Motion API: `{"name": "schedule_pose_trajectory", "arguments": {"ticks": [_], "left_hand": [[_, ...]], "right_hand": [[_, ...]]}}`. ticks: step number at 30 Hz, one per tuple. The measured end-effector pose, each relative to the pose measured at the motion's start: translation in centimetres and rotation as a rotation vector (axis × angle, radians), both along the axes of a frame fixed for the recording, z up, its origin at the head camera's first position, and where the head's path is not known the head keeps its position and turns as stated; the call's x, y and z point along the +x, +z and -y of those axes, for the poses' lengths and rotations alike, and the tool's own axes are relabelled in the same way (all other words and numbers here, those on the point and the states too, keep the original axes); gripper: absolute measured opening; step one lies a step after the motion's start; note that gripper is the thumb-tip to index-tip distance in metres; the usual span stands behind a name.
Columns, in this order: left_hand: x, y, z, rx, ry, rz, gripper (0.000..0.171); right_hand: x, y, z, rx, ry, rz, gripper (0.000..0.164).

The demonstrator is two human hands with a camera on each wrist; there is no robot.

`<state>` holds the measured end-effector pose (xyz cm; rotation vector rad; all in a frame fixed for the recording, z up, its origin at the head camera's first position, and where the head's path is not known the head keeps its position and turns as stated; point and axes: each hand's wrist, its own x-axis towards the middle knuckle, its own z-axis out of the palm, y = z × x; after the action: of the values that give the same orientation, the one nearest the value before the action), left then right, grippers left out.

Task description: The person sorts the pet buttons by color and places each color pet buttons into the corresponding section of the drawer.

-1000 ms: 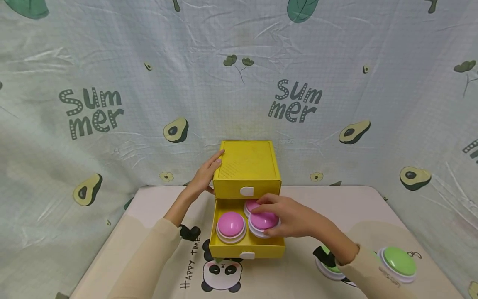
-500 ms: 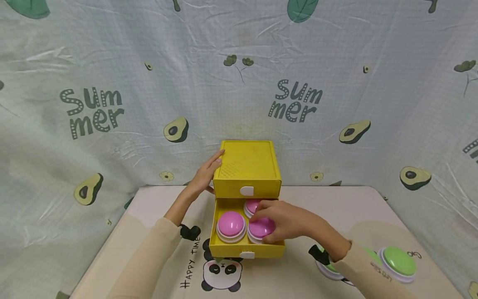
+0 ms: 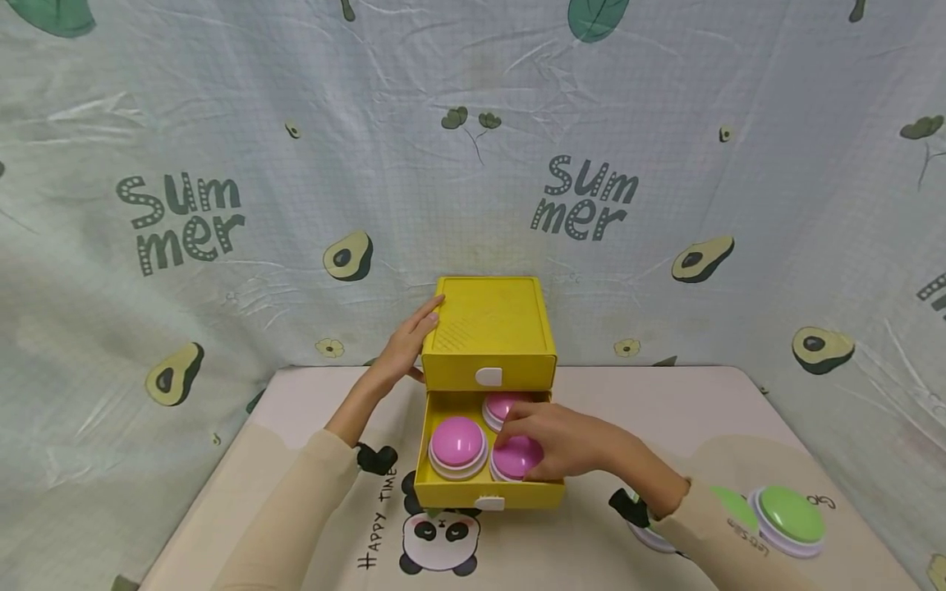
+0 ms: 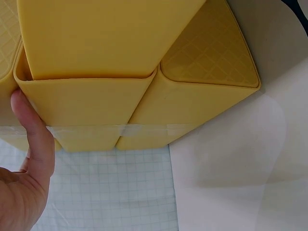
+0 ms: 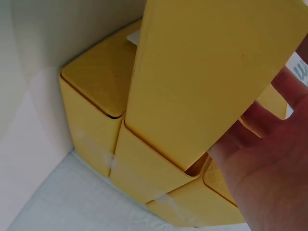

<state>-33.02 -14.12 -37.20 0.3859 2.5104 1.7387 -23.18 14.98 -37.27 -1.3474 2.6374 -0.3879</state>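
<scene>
A yellow drawer cabinet point(image 3: 493, 316) stands at the back of the table, one drawer point(image 3: 443, 496) pulled out toward me. In that drawer lie three round pink push buttons with white bases: one at front left point(image 3: 456, 443), one farther back point(image 3: 501, 405), and one at front right point(image 3: 516, 456). My right hand point(image 3: 580, 443) holds the front-right button from above, fingers curled over its far side and thumb at its near side. My left hand point(image 3: 402, 349) rests against the cabinet's left side with fingers fairly straight. In the right wrist view, the drawer's side hides the buttons.
Green push buttons point(image 3: 791, 515) stand on the table at the right, some partly behind my right sleeve point(image 3: 727, 542). A printed curtain point(image 3: 458, 205) hangs directly behind the cabinet. The tablecloth point(image 3: 439, 542) carries a panda print in front of the drawer.
My right hand has lowered the front-right pink button into the drawer, moving slightly toward me. The back button shows more now. My left hand and the cabinet have stayed in place.
</scene>
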Motion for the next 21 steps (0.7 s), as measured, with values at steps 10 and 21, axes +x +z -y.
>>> {"name": "schedule_pose_trajectory", "arguments": {"ticks": [10,21], "left_hand": [[-0.11,0.05,-0.01,-0.002,-0.001,-0.003,0.058],[0.12,0.16,-0.16,0.001,0.013,0.008,0.056]], "right_hand": [[-0.01,-0.33,-0.38,-0.002,0.005,-0.072,0.041],[0.08,-0.89,-0.68,-0.062,-0.022,-0.102,0.036]]}}
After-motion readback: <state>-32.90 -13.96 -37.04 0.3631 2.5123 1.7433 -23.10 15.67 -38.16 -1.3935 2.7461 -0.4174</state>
